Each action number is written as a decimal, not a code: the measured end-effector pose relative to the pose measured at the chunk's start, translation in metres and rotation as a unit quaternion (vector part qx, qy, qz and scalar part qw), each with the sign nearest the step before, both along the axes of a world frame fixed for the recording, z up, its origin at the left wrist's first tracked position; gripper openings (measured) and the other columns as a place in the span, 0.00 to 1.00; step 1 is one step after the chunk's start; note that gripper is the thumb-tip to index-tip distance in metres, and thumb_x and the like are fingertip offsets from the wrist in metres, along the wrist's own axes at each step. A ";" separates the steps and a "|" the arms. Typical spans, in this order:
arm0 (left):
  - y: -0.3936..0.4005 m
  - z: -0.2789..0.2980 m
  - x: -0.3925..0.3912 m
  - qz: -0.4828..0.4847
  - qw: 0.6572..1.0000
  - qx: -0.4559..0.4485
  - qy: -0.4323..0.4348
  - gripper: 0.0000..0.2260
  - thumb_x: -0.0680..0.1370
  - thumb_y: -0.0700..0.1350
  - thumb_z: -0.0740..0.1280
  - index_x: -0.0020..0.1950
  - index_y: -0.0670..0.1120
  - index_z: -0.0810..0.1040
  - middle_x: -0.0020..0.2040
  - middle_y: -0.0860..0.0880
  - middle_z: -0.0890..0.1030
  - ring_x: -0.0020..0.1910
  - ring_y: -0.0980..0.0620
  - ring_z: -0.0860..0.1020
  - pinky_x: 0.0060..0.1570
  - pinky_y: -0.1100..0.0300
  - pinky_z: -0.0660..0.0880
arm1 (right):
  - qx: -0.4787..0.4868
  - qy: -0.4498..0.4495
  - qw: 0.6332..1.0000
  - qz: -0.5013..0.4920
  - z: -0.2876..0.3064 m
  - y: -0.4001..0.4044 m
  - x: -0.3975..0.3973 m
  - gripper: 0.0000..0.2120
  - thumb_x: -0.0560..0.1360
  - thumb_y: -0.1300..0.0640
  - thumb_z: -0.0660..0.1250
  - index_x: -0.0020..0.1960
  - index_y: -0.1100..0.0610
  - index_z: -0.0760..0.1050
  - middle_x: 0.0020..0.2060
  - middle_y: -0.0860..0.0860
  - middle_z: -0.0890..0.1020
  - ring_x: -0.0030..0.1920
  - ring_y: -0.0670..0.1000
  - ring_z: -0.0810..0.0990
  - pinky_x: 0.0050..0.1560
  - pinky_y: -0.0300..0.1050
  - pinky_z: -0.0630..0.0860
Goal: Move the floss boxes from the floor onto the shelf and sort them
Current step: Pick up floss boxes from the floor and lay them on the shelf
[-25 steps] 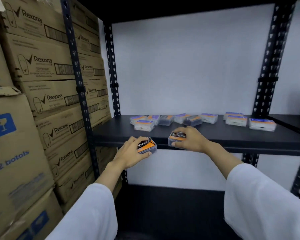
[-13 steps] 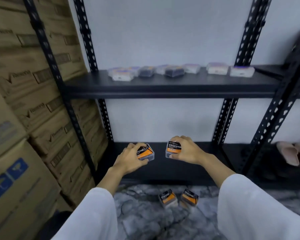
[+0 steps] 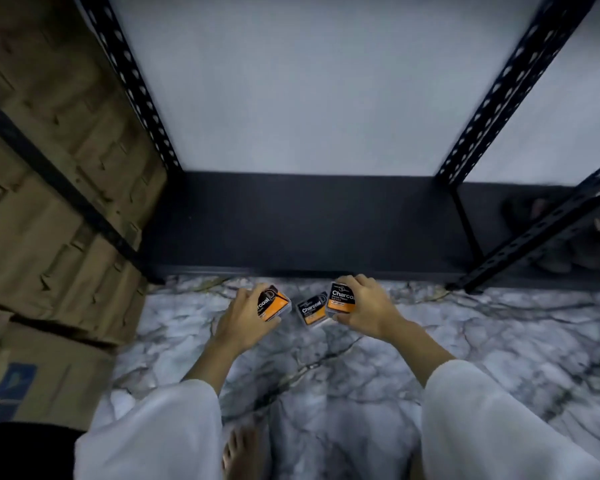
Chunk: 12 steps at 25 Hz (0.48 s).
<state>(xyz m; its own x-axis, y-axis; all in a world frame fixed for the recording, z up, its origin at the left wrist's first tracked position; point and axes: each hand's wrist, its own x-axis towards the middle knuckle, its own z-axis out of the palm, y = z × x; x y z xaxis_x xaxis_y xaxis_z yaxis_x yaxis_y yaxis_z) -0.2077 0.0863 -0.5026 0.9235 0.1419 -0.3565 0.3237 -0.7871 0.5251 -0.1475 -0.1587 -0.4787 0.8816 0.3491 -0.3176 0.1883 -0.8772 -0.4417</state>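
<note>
My left hand (image 3: 245, 315) grips an orange and black Charcoal floss box (image 3: 272, 304) low over the marble floor. My right hand (image 3: 364, 308) grips a second Charcoal floss box (image 3: 341, 299) beside it. Between the two hands a third Charcoal floss box (image 3: 311, 310) lies on the floor, partly behind the right-hand box. The black bottom shelf board (image 3: 309, 220) of the rack lies just beyond the hands. The upper shelf with the other boxes is out of view.
Stacked cardboard cartons (image 3: 49, 188) fill the left side behind a black rack post (image 3: 136, 81). Another perforated post (image 3: 510, 88) stands at the right, with shoes (image 3: 551, 237) under the neighbouring rack. My bare foot (image 3: 239, 455) rests on the marble floor (image 3: 430, 341).
The view has tipped from the upper shelf down to the floor. Both hands, each still holding a Charcoal box, have come down from shelf height to just above the floor.
</note>
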 end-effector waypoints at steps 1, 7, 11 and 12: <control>-0.001 -0.016 0.004 0.004 1.000 0.003 0.015 0.29 0.72 0.57 0.70 0.70 0.59 0.62 0.64 0.48 0.69 0.61 0.43 0.74 0.56 0.48 0.74 | 0.000 0.009 1.000 0.000 -0.014 0.002 0.004 0.32 0.69 0.45 0.73 0.69 0.50 0.64 0.60 0.52 0.71 0.62 0.56 0.68 0.63 0.51 0.68; -0.003 -0.099 0.023 0.017 0.997 0.002 0.074 0.33 0.70 0.56 0.73 0.71 0.52 0.64 0.68 0.45 0.65 0.63 0.40 0.72 0.55 0.44 0.75 | 0.011 -0.002 1.000 0.013 -0.081 0.019 0.022 0.33 0.71 0.42 0.70 0.70 0.52 0.64 0.63 0.53 0.70 0.64 0.55 0.67 0.66 0.52 0.66; -0.007 -0.135 0.030 0.012 0.994 -0.007 0.113 0.36 0.68 0.56 0.75 0.71 0.52 0.64 0.68 0.45 0.64 0.64 0.40 0.68 0.54 0.46 0.74 | 0.011 -0.032 0.999 0.031 -0.109 0.026 0.028 0.33 0.71 0.42 0.70 0.71 0.53 0.64 0.62 0.53 0.71 0.62 0.57 0.68 0.65 0.53 0.66; -0.009 -0.141 0.031 0.008 0.993 -0.006 0.117 0.35 0.67 0.55 0.76 0.70 0.51 0.65 0.67 0.45 0.65 0.64 0.40 0.68 0.53 0.46 0.74 | 0.007 -0.038 0.999 0.031 -0.112 0.026 0.029 0.33 0.71 0.44 0.71 0.71 0.53 0.64 0.62 0.53 0.71 0.62 0.57 0.68 0.64 0.53 0.66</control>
